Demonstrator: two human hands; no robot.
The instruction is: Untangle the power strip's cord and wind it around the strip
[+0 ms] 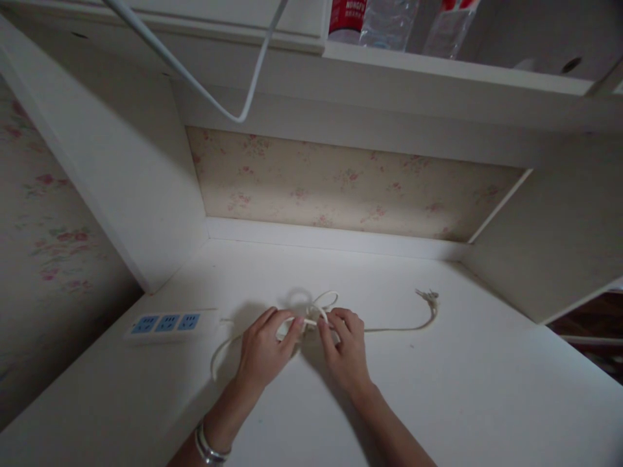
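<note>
A white cord [393, 329] runs across the desk, with loops bunched up between my hands. My left hand [267, 344] pinches a piece of it between thumb and fingers. From the other side my right hand [344, 344] grips the cord close by, and a loop stands up just behind its fingertips. The cord's plug [429, 296], prongs showing, lies to the right. At the left rests a white power strip [170, 326] with blue socket faces; a length of cord leaves its right end. Whether the loops form a knot is hidden by my fingers.
The white desk top [302, 415] meets a back ledge [335, 241] below floral wallpaper. Overhead, a shelf [438, 71] holds plastic bottles [389, 23]. A bent white rod or cable [238, 118] hangs down at upper left. Side panels [121, 149] stand on both sides.
</note>
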